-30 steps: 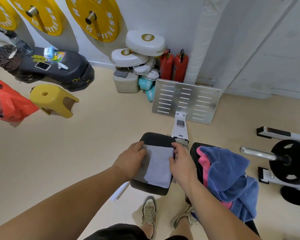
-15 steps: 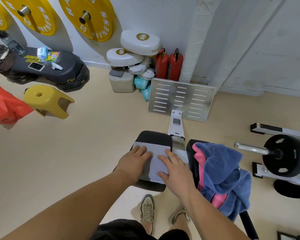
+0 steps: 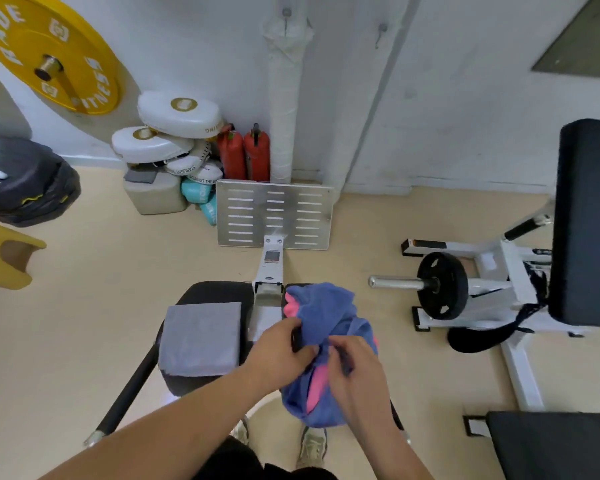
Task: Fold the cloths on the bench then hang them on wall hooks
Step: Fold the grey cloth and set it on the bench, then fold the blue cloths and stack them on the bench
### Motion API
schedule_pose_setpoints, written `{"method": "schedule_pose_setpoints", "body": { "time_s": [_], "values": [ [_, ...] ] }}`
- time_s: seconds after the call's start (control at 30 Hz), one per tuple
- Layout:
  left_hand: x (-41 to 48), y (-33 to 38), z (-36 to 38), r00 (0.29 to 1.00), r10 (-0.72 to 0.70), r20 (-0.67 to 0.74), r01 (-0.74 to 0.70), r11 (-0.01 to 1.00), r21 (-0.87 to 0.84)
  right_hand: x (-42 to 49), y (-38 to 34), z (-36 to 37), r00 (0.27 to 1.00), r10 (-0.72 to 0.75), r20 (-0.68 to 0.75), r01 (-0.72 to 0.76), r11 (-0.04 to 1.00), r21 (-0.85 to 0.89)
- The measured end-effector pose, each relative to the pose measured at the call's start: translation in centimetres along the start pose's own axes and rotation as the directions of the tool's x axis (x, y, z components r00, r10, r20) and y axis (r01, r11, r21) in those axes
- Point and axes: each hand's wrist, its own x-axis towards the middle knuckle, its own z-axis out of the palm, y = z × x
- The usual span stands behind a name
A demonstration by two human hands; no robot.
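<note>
A grey cloth (image 3: pixel 200 337) lies folded flat on the left black pad (image 3: pixel 219 292) of the bench, with neither hand on it. A crumpled blue cloth (image 3: pixel 329 313) with a pink cloth (image 3: pixel 315 386) bunched inside it sits on the right pad. My left hand (image 3: pixel 280 351) grips the blue cloth's left side. Close beside it, my right hand (image 3: pixel 355 367) pinches a fold of the same blue cloth. Two small wall hooks (image 3: pixel 286 13) (image 3: pixel 381 30) show high on the white wall straight ahead.
A slotted metal footplate (image 3: pixel 274 214) stands ahead of the bench. White pads and red extinguishers (image 3: pixel 245 155) crowd the wall. A weight plate on a bar (image 3: pixel 442 285) and a black padded machine (image 3: pixel 586 220) stand right. A yellow stool (image 3: pixel 4 254) is left.
Both hands have left the folded grey cloth and moved right to take hold of the blue cloth. My view has swung right and tilted up.
</note>
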Motion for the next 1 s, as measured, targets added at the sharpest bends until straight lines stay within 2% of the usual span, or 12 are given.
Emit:
{"method": "schedule_pose_setpoints", "body": {
  "time_s": [0.03,0.1,0.17,0.23,0.37,0.47,0.63,0.8,0.9,1.0],
  "values": [
    [0.3,0.7,0.8,0.995,-0.098,-0.019,0.095,0.986,-0.136,-0.1,0.6,-1.2,1.0,0.024,0.016,-0.024,1.0,0.002],
    [0.6,1.2,2.3,0.959,-0.276,-0.069,0.228,0.89,-0.394,-0.2,1.6,-3.3,0.994,0.026,0.102,-0.027,1.0,0.005],
    [0.5,2.0,3.3,0.919,-0.376,-0.121,0.259,0.805,-0.534,-0.1,2.1,-5.2,0.986,0.012,0.166,-0.012,1.0,-0.002],
    [-0.2,3.5,3.7,0.902,-0.392,-0.182,0.228,0.79,-0.57,0.1,2.3,-6.8,0.978,-0.002,0.207,0.0,1.0,0.011],
    [-2.1,6.3,2.9,0.917,-0.195,-0.347,0.055,0.926,-0.375,1.5,2.1,-8.5,0.963,-0.061,0.264,0.055,0.998,0.032],
    [-3.2,8.6,2.0,0.909,-0.064,-0.411,-0.045,0.967,-0.25,2.5,1.3,-9.4,0.953,-0.08,0.291,0.053,0.993,0.101],
    [-6.2,15.3,-1.3,0.904,0.154,-0.399,-0.263,0.936,-0.234,3.2,-2.4,-13.1,0.966,-0.115,0.233,0.057,0.968,0.244],
    [-9.5,23.5,-5.8,0.828,0.391,-0.402,-0.499,0.84,-0.211,4.5,-9.2,-21.0,0.934,-0.349,0.081,0.325,0.921,0.216],
    [-11.4,27.5,-8.4,0.777,0.463,-0.426,-0.581,0.787,-0.205,4.1,-14.2,-26.6,0.886,-0.443,0.141,0.395,0.877,0.272],
    [-12.8,29.9,-10.1,0.787,0.507,-0.351,-0.586,0.792,-0.169,3.5,-17.7,-30.2,0.799,-0.551,0.241,0.442,0.81,0.386]
  ]
}}
